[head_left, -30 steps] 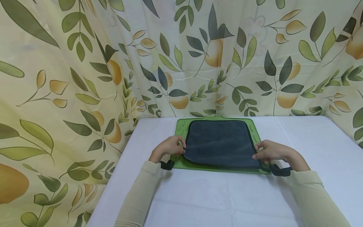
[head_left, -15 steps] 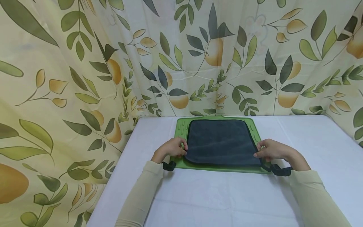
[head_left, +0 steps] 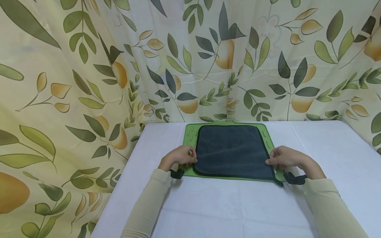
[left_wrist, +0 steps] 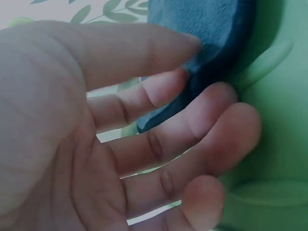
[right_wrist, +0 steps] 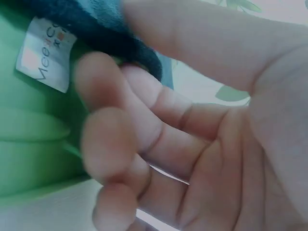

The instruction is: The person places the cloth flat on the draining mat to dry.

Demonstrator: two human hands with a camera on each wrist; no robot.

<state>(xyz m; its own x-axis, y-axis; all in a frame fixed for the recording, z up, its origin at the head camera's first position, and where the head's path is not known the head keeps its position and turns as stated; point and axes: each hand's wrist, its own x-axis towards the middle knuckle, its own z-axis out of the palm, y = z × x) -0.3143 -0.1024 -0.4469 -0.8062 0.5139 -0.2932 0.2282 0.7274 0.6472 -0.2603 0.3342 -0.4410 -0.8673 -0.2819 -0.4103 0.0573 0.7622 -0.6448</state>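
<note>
A dark grey cloth drying mat with a black border lies over a green ridged draining mat. My left hand pinches its left edge between thumb and index finger, and the left wrist view shows the fuzzy cloth at those fingertips. At the opposite edge, my right hand pinches with the thumb on top and fingers underneath. A white label hangs below that edge in the right wrist view. From the front right corner a black loop sticks out past the green mat.
Both mats are on a table with a white cloth. Behind and to the left hangs a curtain printed with leaves and fruit. Black straps circle both wrists.
The drying mat's front edge has come down and nearer, covering more of the green mat's front rim. My left hand has shifted slightly right; both hands keep their pinch.
</note>
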